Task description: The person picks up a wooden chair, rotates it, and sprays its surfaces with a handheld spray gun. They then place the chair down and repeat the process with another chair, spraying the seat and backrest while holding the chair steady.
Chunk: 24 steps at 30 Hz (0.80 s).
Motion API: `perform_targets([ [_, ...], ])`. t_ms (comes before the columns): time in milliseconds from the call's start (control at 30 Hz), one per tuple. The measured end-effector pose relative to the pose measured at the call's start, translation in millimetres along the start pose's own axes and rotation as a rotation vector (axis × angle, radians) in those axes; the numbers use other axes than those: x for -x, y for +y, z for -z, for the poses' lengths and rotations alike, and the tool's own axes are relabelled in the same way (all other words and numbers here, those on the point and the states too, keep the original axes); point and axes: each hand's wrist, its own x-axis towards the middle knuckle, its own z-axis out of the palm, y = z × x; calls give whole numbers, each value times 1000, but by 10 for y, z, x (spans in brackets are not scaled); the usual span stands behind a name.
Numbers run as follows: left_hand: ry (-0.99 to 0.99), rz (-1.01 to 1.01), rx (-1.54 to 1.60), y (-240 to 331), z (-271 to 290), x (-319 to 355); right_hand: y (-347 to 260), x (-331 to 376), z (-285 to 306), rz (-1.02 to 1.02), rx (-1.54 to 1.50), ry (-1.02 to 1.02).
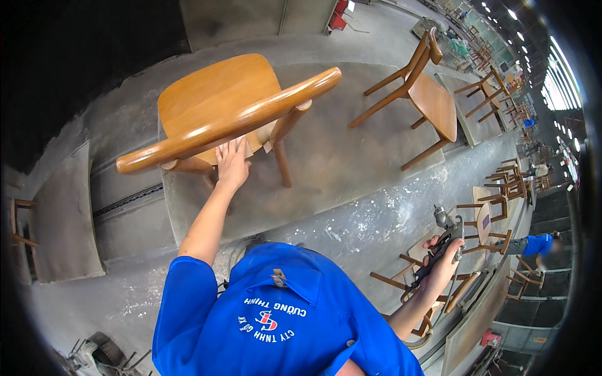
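Your left hand (232,167) reaches under the curved backrest (229,123) of the nearest wooden chair (219,88), palm down, its fingers slightly spread and seemingly resting at the rear of the seat; whether they press there, you cannot tell from this view. That glossy orange-brown chair stands upright in front of you on a flat grey board (332,182). Out to your right, your right hand (446,257) is wrapped around the handle of a metal spray gun (448,235), well apart from the chair. A second wooden chair (436,103) stands toward the board's right end.
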Motion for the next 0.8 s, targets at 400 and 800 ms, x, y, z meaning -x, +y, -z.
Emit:
perform_targets([
  [400, 330, 525, 1192, -307, 185, 1374, 44, -25, -198, 8, -40, -94],
  [800, 259, 167, 1316, -1363, 394, 330, 13, 88, -395, 11, -26, -135],
])
